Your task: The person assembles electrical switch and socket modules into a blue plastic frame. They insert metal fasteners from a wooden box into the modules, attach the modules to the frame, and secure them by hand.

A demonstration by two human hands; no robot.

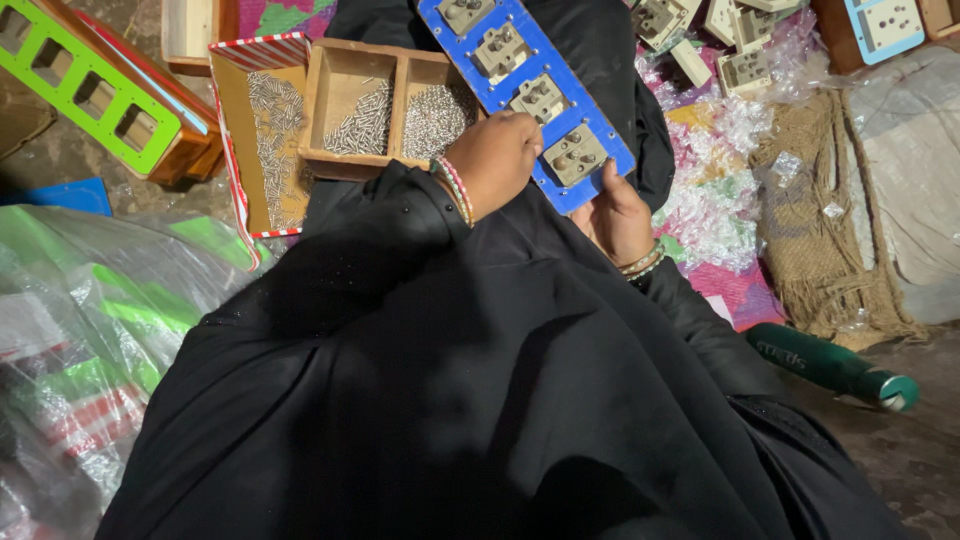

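A long blue board (pixel 600 140) lies tilted across my lap and carries several beige socket parts (pixel 573 155) with metal terminals. My left hand (pixel 495 158), bangles at the wrist, rests on the board's left edge. Its fingers are curled down between two of the parts, and anything pinched in the fingertips is hidden. My right hand (pixel 617 215) grips the near end of the board from below, thumb up against its edge. A wooden tray (pixel 345 160) with two compartments of small metal screws stands just left of my left hand.
A cardboard box (pixel 232 130) with a red-and-white striped rim holds more metal pins. A green frame (pixel 95 95) lies at the far left, and plastic bags (pixel 80 340) at the near left. Loose beige socket parts (pixel 745 70) are piled on crinkled plastic at the upper right, beside jute sacking (pixel 820 200). A green bottle (pixel 830 365) lies at the right.
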